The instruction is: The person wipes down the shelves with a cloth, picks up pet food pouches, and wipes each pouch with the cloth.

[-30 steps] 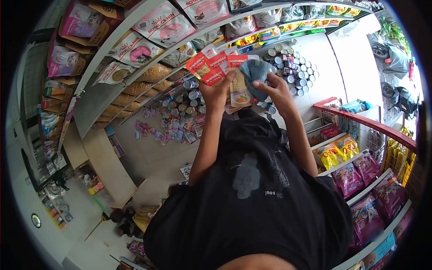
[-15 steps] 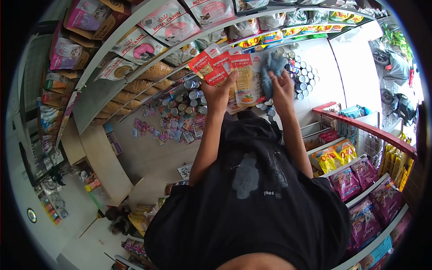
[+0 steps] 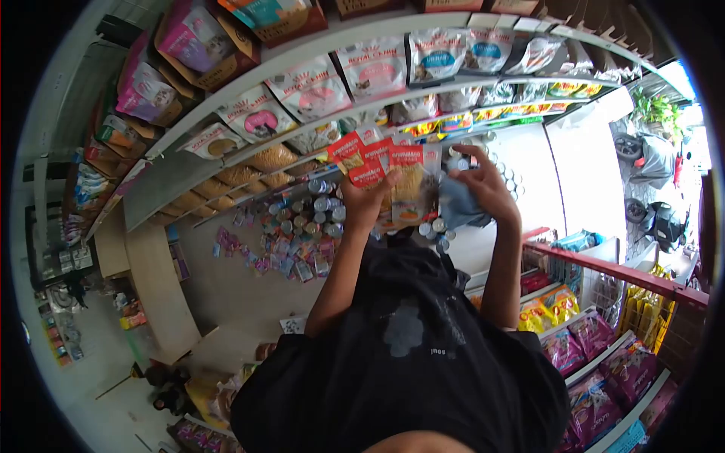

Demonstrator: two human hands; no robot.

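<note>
Several flat red-and-clear pet treat packets [image 3: 406, 189] are fanned out in my left hand [image 3: 364, 204], its thumb pressed across their front. To their right, my right hand [image 3: 492, 193] grips a crumpled blue-grey cloth [image 3: 458, 204] that hangs below the fingers. The index finger of that hand is raised off the cloth. The cloth is close beside the right edge of the packets; whether the two touch I cannot tell. Beyond and below the hands, many cans [image 3: 326, 205] stand and lie on the floor.
Shelves ahead carry white Royal Canin bags [image 3: 308, 84] and clear bags of kibble [image 3: 272, 157]. Small pouches [image 3: 302, 255] lie scattered on the floor. On the right are a red rail [image 3: 615, 266] and racks with purple bags [image 3: 593, 408]. A wooden counter [image 3: 155, 279] stands left.
My right hand has moved down and to the right with the cloth, away from the packets' face. My left hand still holds the packets. The view has tilted, showing more upper shelf.
</note>
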